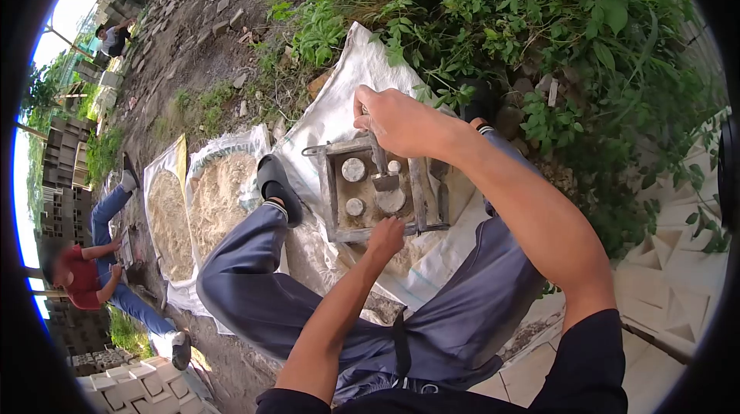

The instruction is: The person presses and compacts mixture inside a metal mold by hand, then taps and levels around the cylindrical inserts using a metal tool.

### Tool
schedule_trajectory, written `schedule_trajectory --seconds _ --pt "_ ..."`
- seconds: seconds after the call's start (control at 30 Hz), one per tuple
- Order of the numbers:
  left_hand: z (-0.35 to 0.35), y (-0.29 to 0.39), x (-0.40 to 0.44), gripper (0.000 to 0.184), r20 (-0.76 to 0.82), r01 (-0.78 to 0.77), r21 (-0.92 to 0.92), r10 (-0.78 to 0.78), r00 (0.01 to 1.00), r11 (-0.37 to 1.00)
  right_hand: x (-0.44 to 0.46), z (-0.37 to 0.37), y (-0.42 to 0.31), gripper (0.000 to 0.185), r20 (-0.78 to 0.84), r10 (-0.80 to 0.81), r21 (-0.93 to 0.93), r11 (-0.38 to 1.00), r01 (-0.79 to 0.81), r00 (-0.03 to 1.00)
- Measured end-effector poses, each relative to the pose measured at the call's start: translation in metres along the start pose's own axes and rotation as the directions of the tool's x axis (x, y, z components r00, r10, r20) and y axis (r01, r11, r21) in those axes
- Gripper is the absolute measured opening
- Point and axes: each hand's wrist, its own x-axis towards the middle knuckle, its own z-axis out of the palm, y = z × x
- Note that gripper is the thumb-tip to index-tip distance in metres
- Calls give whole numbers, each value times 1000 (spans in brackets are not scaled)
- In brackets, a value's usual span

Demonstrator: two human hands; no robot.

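Note:
A square wooden frame (333, 196) lies on a white woven sack between my legs, with sand (368, 217) packed inside it. Several round, pale grey discs (354, 169) of different sizes sit in the sand. My right hand (397, 122) is closed above the far side of the frame, around the handle of a small tool with a flat, wide end (385, 182). That end points down at the largest disc (391, 200). Low at the near rail, my left hand (386, 237) has its fingers curled against the frame; the fingertips are partly hidden.
Sacks with heaps of sand (223, 190) lie to the left, beyond my sandalled foot (279, 189). Farther left sits a person in a red shirt (83, 279); another person (114, 38) is in the distance. Green plants (555, 36) crowd the far right. Pale moulded blocks (663, 260) stand right.

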Motion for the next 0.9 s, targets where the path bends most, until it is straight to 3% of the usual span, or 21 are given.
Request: schedule_trajectory --seconds 0.07,0.1,0.17,0.2,0.23,0.27,0.3,0.33,0.4,0.57,0.63,0.73,0.9 --pt "-17 2 10 20 101 36 17 -38 994 999 5 7 5 13 -47 -42 38 998 44 998" --pt "-27 5 11 20 76 32 17 -33 997 999 4 5 0 14 -30 -15 7 1000 16 999" --pt "-36 15 1 33 229 45 25 -49 972 999 5 4 2 14 -24 2 -30 1000 -2 1000" --pt "-29 19 -5 33 224 43 25 -47 973 999 5 3 3 14 -26 0 -36 999 -1 1000" --pt "-16 19 -12 47 -29 -43 1 43 999 999 5 3 2 14 -14 7 -19 1000 -7 1000" --pt "-4 15 -17 61 -278 -131 4 126 952 991 6 4 2 14 -3 12 2 1000 -12 1000" --pt "-5 17 -17 82 -374 -201 49 205 905 978 7 5 3 14 -7 8 10 1000 -8 1000" --pt "-4 19 -18 82 -366 -197 51 202 908 979 6 7 5 13 -24 -24 17 1000 24 999" --pt "-12 27 -11 88 8 23 -111 -23 1000 994 6 10 7 13 -37 -53 23 998 54 998" --pt "-23 33 9 75 169 161 -151 -135 976 975 2 3 3 11 10 3 -36 999 -2 1000" --pt "-22 31 10 52 171 120 -68 -107 979 990 2 5 7 10 7 -11 2 1000 11 1000" --pt "-23 33 2 47 28 35 -10 -34 999 999 4 3 3 10 -24 -40 -8 999 40 999" --pt "-13 25 -7 44 -90 -16 -217 -4 996 976 3 3 6 8 -42 -47 -9 999 47 998"
